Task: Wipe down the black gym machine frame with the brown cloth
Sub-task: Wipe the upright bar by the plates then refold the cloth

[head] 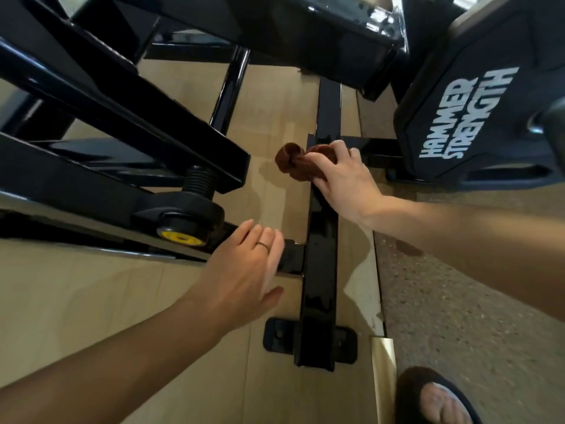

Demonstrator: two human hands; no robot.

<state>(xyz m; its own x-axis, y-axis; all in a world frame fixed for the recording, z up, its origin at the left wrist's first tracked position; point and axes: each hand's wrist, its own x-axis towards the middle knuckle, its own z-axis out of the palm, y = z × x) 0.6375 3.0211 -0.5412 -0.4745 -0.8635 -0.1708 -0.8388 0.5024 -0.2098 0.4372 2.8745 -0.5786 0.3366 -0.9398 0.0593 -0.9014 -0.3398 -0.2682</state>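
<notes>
Spanning most of the view, the glossy black steel gym machine frame (128, 139) sits on a light wood-plank platform floor (91, 289), w/ speckled grey rubber flooring (477, 301) to the right. A black weight plate w/ white "HAMMER STRENGTH" lettering (477, 96) stands upper right, near the frame. A long black rectangular base rail (321, 270) runs front-to-back at centre, ending in a black bolted foot plate (308, 336). Right hand (342, 179) rests on the rail approx. mid-length, fingers pressed together, gripping a bunched brown cloth (298, 162); cloth contacts the rail top and hangs off its left edge. Left hand (247, 270) is flat, fingers spread slightly, holding nothing, over a short cross-member just left of the rail; contact can't be confirmed. A thin ring (263, 245) is on one finger. A black knob w/ yellow cap (180, 235) sits just left of that hand. A foot in a dark sandal (434, 399) is at bottom right.
</notes>
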